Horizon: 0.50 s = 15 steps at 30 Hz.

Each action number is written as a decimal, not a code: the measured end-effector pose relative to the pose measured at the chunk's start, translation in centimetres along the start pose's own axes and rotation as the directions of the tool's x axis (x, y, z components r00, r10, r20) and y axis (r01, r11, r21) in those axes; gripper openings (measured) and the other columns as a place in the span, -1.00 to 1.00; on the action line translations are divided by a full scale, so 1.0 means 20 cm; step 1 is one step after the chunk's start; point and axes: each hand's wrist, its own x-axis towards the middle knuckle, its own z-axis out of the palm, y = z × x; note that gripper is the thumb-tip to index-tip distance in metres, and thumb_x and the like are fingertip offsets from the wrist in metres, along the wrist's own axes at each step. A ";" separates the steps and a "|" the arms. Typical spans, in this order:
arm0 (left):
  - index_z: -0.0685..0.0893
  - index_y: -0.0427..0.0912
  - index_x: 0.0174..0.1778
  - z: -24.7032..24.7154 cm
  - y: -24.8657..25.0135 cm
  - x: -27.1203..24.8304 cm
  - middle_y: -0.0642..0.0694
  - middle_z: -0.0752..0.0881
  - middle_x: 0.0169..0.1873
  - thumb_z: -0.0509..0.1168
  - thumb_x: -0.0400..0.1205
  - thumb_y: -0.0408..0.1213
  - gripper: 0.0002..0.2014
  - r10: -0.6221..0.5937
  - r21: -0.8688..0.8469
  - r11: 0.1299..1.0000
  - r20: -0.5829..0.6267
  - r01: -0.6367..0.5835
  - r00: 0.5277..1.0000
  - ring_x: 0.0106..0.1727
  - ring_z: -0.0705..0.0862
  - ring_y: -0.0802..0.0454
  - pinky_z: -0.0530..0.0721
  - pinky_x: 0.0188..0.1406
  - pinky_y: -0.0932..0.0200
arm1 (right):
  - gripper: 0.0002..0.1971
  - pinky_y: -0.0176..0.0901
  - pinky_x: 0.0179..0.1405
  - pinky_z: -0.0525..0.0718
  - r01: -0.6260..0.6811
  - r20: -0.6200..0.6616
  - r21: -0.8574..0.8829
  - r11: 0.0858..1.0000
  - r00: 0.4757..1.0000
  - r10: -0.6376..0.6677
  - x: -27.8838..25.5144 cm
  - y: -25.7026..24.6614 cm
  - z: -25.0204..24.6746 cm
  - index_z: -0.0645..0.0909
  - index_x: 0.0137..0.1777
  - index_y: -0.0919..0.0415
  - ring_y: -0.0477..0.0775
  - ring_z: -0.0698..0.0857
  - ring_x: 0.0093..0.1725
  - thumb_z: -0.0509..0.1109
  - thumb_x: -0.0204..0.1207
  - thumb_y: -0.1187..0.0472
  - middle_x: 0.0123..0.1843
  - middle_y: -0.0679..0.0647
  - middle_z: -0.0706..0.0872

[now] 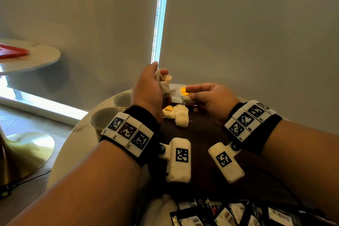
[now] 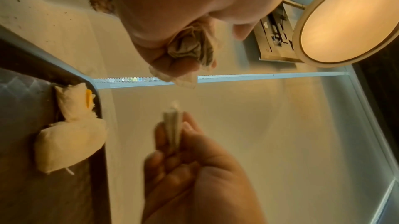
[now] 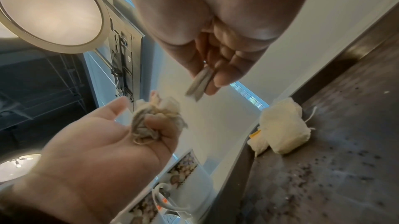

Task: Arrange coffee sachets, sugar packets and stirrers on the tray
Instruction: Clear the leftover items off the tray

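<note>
The left hand [image 1: 148, 88] has its fingers curled round a crumpled wad of pale tea bags [image 1: 164, 84], bunched and sticking out of the fist. Just beside it, not touching, the right hand [image 1: 211, 97] pinches one flat white tea bag with a yellow tag [image 1: 185, 91], edge-on between thumb and fingertips. Below both grips two plump white tea bags [image 1: 178, 114] lie touching each other at the far edge of the dark tray [image 1: 201, 134], and a heap of black sachets [image 1: 229, 213] sits well back toward the wrists.
</note>
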 end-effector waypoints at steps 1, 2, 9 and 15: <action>0.74 -0.13 0.01 0.00 0.01 -0.01 -0.14 0.62 -0.13 0.15 0.75 0.13 -0.58 0.017 -0.033 0.999 -0.008 -0.017 1.000 -0.13 0.59 -0.12 0.59 -0.28 0.06 | -0.77 -0.03 -0.07 0.79 -0.033 0.035 -0.011 0.999 0.999 0.033 0.00 0.00 0.00 0.79 0.06 0.14 0.14 0.85 0.03 0.41 0.58 0.45 0.08 0.17 0.85; 0.74 -0.13 -0.01 -0.01 0.02 -0.01 -0.14 0.61 -0.15 0.14 0.74 0.13 -0.58 0.026 -0.062 0.998 -0.011 -0.027 1.000 -0.13 0.58 -0.14 0.57 -0.32 0.09 | -0.75 0.01 0.01 0.80 -0.068 0.076 -0.031 0.997 0.995 0.070 0.00 0.01 0.01 0.78 0.09 0.16 0.14 0.85 0.04 0.40 0.58 0.47 0.10 0.18 0.84; 0.75 -0.14 -0.03 -0.02 0.03 -0.01 -0.15 0.64 -0.12 0.11 0.74 0.17 -0.52 0.050 -0.105 0.993 -0.030 -0.053 0.998 -0.06 0.58 -0.20 0.55 -0.29 0.07 | -0.70 -0.06 -0.10 0.70 -0.197 0.152 -0.245 0.949 0.959 0.239 0.07 0.01 0.12 0.79 0.11 0.22 0.23 0.79 0.18 0.36 0.49 0.51 0.12 0.23 0.79; 0.77 -0.16 -0.04 -0.02 0.02 -0.01 -0.13 0.62 -0.19 0.12 0.73 0.17 -0.51 0.046 -0.127 0.991 -0.032 -0.050 0.998 -0.13 0.55 -0.15 0.53 -0.29 0.07 | -0.70 -0.12 -0.24 0.61 -0.253 0.169 -0.270 0.929 0.937 0.304 0.08 -0.01 0.20 0.75 0.12 0.20 0.17 0.77 -0.03 0.26 0.57 0.47 0.18 0.29 0.77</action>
